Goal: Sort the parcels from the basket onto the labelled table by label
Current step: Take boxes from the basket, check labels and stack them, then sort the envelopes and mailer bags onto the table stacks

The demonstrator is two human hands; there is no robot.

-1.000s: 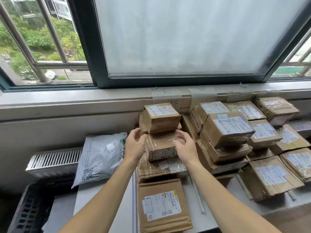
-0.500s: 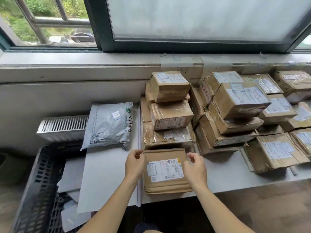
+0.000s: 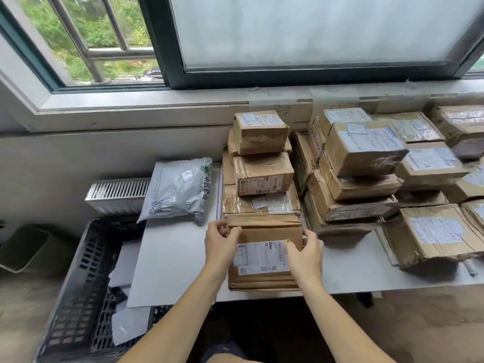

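Note:
A flat brown cardboard parcel (image 3: 264,280) with a white label lies at the front edge of the white table (image 3: 178,258). My left hand (image 3: 221,243) grips its far left corner. My right hand (image 3: 306,254) grips its right edge, fingers curled over the top. Just behind it rises a stack of three taped brown parcels (image 3: 262,174). A grey China Post mailer bag (image 3: 180,189) lies at the table's back left. The dark plastic basket (image 3: 78,297) sits on the floor to the left, holding several pale mailers.
More brown parcel stacks (image 3: 366,166) fill the table's right half up to the windowsill, where paper labels (image 3: 282,111) are taped. A white radiator (image 3: 117,195) stands under the sill on the left. A green bin (image 3: 28,247) sits at far left.
Both hands left the middle box of the stack and came down to the flat parcel at the front edge, then closed on its far end. The camera tilted down.

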